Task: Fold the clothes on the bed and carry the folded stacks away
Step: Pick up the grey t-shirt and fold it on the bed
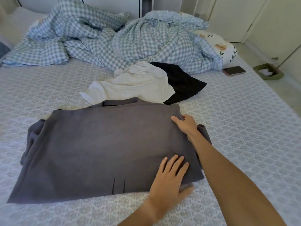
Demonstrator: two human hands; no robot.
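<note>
A grey garment (101, 147) lies spread flat on the bed (244, 128), partly folded, with a sleeve bunched at its left side. My left hand (171, 178) rests on its near right corner, fingers apart on the cloth and thumb on the sheet. My right hand (185, 124) grips the far right edge of the grey garment, fingers curled over the fold. Behind it lie a crumpled white garment (133, 84) and a black garment (184, 84), touching each other.
A rumpled blue checked duvet (122, 39) fills the far half of the bed. A phone (234, 70) lies near the right edge beside a leaf-print pillow (224, 48). A green tray (268, 72) sits on the floor by white doors.
</note>
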